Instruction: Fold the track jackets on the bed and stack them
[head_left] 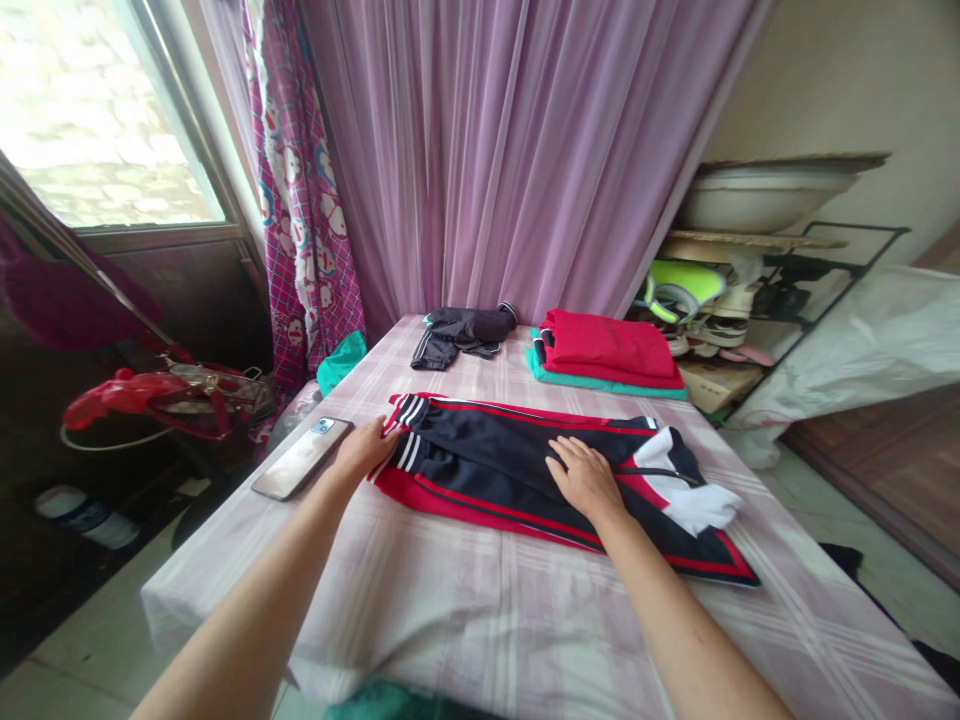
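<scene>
At the left, a pale, glossy rectangular phone [298, 462] lies on the tabletop [450, 610] under its lilac-checked cloth, just beside the left hand [369, 445]. That hand bends over the left end of a folded navy fabric garment with red trim and white-striped cuffs [487, 450]; whether it pinches, I can't tell. The garment looks light, soft and floppy, perhaps slightly slick, nothing fragile, with the ribbed cuffs and folded edges offering the surest hold. It lies mid-tabletop, running from the left hand to beneath the right hand [586, 478] and beyond. A rumpled dark garment [457, 335] sits far. The right hand rests palm down, fingers slightly spread; far right, folded red cloth [611, 348] tops teal cloth [611, 386].
</scene>
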